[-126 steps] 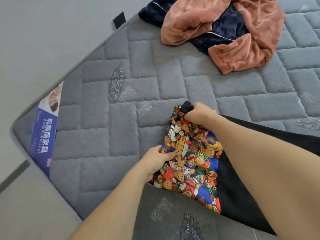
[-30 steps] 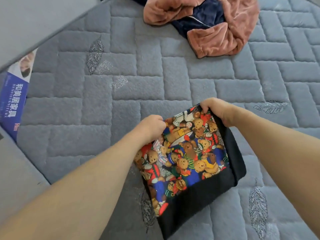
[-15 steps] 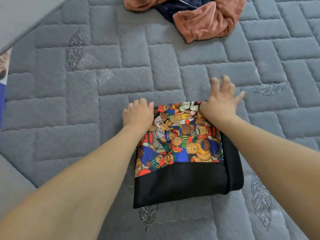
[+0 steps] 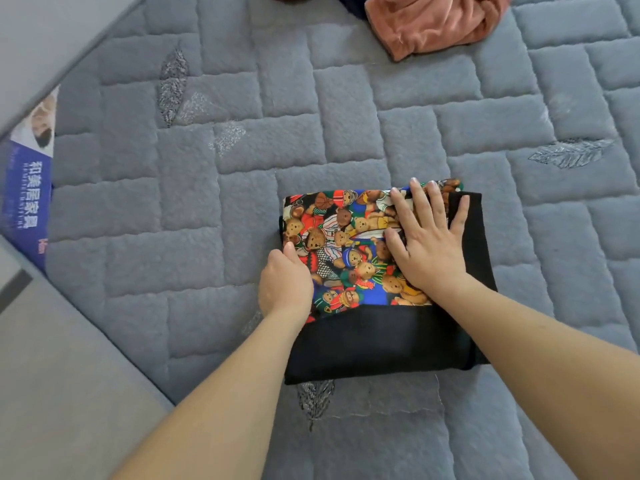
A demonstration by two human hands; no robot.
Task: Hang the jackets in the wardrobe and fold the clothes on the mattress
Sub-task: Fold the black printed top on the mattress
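Note:
A folded black garment with a colourful teddy-bear print panel (image 4: 346, 237) lies as a compact rectangle on the grey quilted mattress (image 4: 207, 202). My right hand (image 4: 426, 237) lies flat on its right half, fingers straight and spread, pressing the cloth down. My left hand (image 4: 285, 280) sits at the garment's left edge with its thumb on the print; its fingers are hidden from view, tucked at the edge. A crumpled pinkish-brown fleece garment (image 4: 436, 22) with a dark blue piece beside it lies at the far top edge.
The mattress's left edge runs diagonally, with a blue and white label (image 4: 27, 188) on its side. Grey floor (image 4: 52, 375) shows beyond that edge at the lower left. Bare quilted surface surrounds the folded garment.
The folded garment has been laid flat and squared. My right hand has come down from the far edge onto its right half, and my left hand has slid to its left edge.

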